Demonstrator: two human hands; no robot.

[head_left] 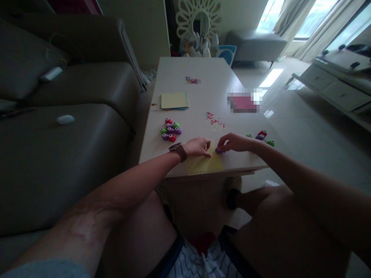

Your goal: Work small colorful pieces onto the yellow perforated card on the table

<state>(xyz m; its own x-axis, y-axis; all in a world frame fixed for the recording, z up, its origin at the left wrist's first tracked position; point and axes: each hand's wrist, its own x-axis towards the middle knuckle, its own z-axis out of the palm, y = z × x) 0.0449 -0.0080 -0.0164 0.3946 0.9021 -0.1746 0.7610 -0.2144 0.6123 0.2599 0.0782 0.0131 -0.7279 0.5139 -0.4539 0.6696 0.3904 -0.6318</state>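
Dim, soft picture, daylight from the window (304, 19) at upper right, edges bowed.

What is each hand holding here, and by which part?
Right hand pinches a small purple punch on the yellow paper, grip point unclear. Left hand presses the paper's top edge.

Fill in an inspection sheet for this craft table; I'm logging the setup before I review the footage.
Surface: white table, mostly bare.
Job's things: yellow sheet at the near edge; small purple punch on it.
Clutter: punch cluster, second cluster, paper stack, confetti.
Hands: left hand rests on the sheet; right hand closed on the purple punch.
Cables: nothing seen.
Surroundings: sofa left, window far right.
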